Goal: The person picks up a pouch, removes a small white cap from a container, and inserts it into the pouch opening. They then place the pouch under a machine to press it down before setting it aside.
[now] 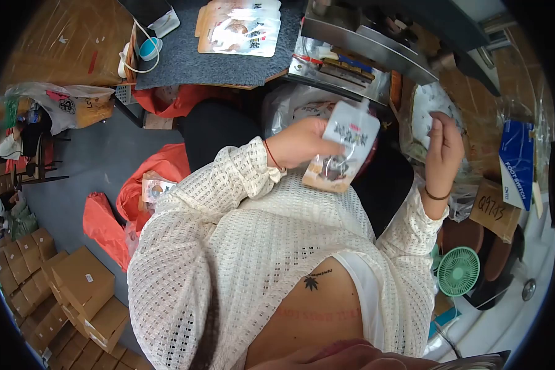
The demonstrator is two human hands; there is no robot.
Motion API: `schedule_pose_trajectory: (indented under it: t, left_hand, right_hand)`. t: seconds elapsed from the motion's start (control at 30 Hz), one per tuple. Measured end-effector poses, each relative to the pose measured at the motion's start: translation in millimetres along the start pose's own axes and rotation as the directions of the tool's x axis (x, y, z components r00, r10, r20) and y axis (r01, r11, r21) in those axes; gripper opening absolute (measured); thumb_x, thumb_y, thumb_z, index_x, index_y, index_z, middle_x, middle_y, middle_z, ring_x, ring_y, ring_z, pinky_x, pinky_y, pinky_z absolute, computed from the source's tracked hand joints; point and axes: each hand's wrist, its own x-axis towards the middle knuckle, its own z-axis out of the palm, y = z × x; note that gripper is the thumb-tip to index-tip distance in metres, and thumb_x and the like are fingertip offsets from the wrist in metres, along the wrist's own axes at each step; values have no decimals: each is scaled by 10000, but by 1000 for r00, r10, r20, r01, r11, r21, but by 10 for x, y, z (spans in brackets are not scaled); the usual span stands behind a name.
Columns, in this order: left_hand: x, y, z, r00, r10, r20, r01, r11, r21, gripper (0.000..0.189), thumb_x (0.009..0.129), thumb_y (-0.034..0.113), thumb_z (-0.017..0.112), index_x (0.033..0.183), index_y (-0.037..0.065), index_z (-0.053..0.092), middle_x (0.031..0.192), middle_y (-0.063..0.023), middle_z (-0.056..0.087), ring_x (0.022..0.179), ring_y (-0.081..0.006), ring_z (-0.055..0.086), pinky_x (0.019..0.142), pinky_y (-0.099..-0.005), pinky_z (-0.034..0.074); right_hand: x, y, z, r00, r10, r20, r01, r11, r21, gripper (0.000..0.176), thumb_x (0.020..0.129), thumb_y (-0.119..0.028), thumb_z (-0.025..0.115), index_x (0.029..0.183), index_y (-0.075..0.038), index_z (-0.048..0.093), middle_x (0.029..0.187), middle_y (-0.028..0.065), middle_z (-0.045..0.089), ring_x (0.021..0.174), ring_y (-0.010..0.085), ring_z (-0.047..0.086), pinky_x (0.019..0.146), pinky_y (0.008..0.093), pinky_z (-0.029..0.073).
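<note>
My left hand [299, 143] grips a printed spouted pouch [346, 145] by its left side, thumb across the front. The pouch is tilted, with a pale top and a tan lower end, above my lap. Off to the right, my right hand [445, 151] is raised with its fingers curled together beside a clear bag of small white pieces [427, 111]. Anything between those fingertips is hidden. More printed pouches [240, 31] lie stacked on the grey cloth-covered table [228, 69] ahead.
A metal machine [370, 46] stands ahead on the right. Red plastic bags [108, 219] lie on the floor at left, with cardboard boxes [83, 277] behind them. At right are a blue foot-switch box [516, 160], a marked carton [494, 208] and a green fan [459, 271].
</note>
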Motion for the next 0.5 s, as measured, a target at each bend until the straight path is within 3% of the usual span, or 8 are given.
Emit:
schedule_pose_trajectory:
  t: [0.07, 0.17, 0.3, 0.37, 0.5]
  left_hand:
    - [139, 74, -180, 998, 42, -49, -44, 998, -46, 349, 939, 51, 712, 1254, -91, 664, 1187, -160, 741, 1059, -205, 720, 952, -323, 570]
    - [351, 273, -354, 995, 35, -96, -50, 985, -166, 362, 931, 38, 706, 1258, -106, 650, 1202, -180, 730, 1048, -231, 726, 935, -336, 581]
    - [585, 321, -476, 1000, -11, -28, 4, 973, -232, 366, 931, 30, 700, 1268, -96, 637, 1227, -160, 720, 1046, -223, 721, 933, -354, 582]
    - [626, 240, -537, 997, 80, 1, -79, 985, -156, 382, 959, 82, 713, 1311, -43, 630, 1202, -122, 721, 1014, -196, 715, 896, -341, 592]
    - [157, 519, -621, 914, 228, -337, -199, 973, 119, 225, 1021, 177, 672, 1172, 14, 640, 1019, -51, 700, 970, -126, 684, 872, -315, 588]
  right_hand:
    - [29, 235, -64, 998, -12, -69, 1, 988, -153, 173, 1040, -137, 604, 1097, 0, 693, 1019, 178, 710, 860, 301, 684, 782, 369, 528]
    - [61, 374, -39, 985, -164, -60, 142, 953, -268, 144, 1029, -119, 609, 1021, 8, 677, 975, 182, 691, 851, 346, 664, 775, 384, 518]
    - [37, 454, 33, 985, -172, -11, 161, 939, -304, 127, 1005, -113, 633, 1021, 3, 680, 954, 189, 676, 853, 387, 645, 768, 412, 519]
    - [22, 503, 86, 980, -195, -40, 171, 927, -333, 120, 997, -110, 637, 1017, -3, 686, 958, 195, 676, 862, 397, 648, 770, 429, 522]
    - [45, 495, 144, 973, -213, -93, 165, 915, -368, 114, 989, -99, 626, 1037, -20, 692, 955, 204, 676, 877, 406, 658, 770, 444, 528]
